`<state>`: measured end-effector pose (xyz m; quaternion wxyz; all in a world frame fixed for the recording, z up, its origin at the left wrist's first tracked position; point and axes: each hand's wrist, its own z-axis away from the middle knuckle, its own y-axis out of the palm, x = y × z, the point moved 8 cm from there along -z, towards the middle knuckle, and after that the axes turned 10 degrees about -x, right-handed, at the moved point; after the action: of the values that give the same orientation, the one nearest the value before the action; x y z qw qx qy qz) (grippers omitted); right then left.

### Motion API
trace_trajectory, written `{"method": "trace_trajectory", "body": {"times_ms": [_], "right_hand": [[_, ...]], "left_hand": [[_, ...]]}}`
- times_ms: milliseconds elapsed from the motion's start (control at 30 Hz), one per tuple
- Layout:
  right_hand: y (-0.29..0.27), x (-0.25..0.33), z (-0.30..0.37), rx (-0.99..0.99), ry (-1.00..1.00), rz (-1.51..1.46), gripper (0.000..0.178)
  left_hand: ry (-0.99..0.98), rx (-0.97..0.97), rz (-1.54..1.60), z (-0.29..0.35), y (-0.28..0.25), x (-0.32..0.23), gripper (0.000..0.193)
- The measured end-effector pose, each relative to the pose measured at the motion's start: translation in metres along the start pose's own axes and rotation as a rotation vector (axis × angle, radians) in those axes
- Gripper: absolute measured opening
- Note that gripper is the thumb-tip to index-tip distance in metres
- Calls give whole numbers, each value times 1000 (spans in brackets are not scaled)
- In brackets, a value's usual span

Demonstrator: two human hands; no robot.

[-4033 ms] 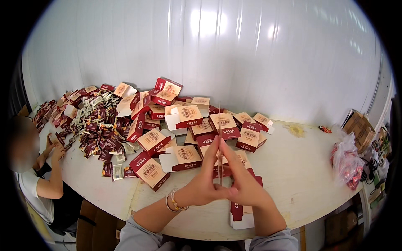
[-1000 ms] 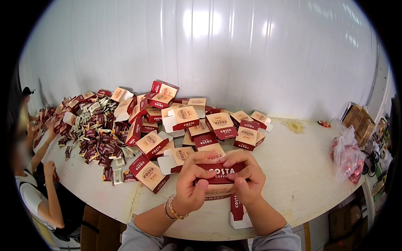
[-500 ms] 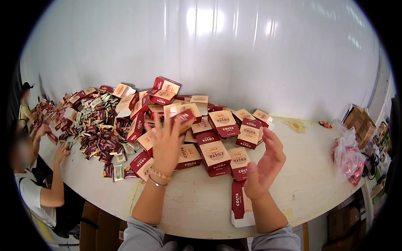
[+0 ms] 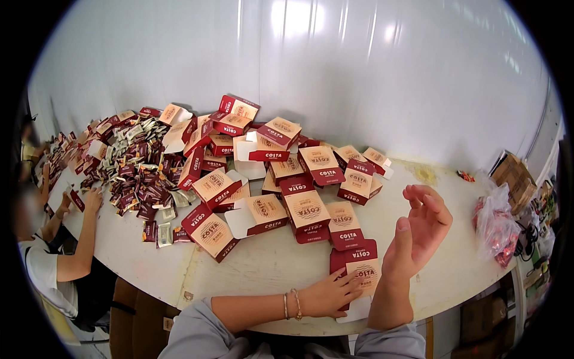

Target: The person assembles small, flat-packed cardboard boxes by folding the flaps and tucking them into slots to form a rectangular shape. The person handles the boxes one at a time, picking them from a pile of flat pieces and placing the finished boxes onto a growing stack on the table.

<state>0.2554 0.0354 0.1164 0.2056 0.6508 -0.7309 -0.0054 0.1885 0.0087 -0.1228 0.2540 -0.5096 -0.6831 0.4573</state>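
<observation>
My left hand (image 4: 332, 294) lies across a small maroon and cream carton (image 4: 366, 270) near the table's front edge. Its fingers are stretched out over the carton's lower part, and the thumb is mostly hidden. A pale flap shows under the fingertips. To the right, my right hand (image 4: 417, 236) is raised above the table with nothing in it, palm turned inward, fingers loosely bent and thumb apart. Just beyond the left hand sits another carton (image 4: 345, 224). A heap of similar cartons (image 4: 308, 209) spreads farther back, some with their end flaps open.
A pile of small maroon and pale sachets (image 4: 140, 173) covers the table's left side. Two people work at the left; the nearer person's hand (image 4: 92, 200) is beside the pile. At the right edge are a clear plastic bag (image 4: 495, 221) of red items and a brown cardboard box (image 4: 513, 176).
My left hand has let go of a carton over the heap and come down to the near carton. That released carton now rests on the heap. My right hand has shifted right.
</observation>
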Motion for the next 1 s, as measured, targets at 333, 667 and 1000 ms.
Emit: {"method": "trace_trajectory", "body": {"times_ms": [333,667,1000], "right_hand": [[-10,13,-10,-42,7,-64,48],[35,-17,8,508,356,324,46],[24,-56,32,194,680,182,14]], "left_hand": [[-318,180,206,-9,-103,18,42],[-495,-545,1043,58,-255,97,30],[-501,-1029,1074,37,-237,106,75]]}}
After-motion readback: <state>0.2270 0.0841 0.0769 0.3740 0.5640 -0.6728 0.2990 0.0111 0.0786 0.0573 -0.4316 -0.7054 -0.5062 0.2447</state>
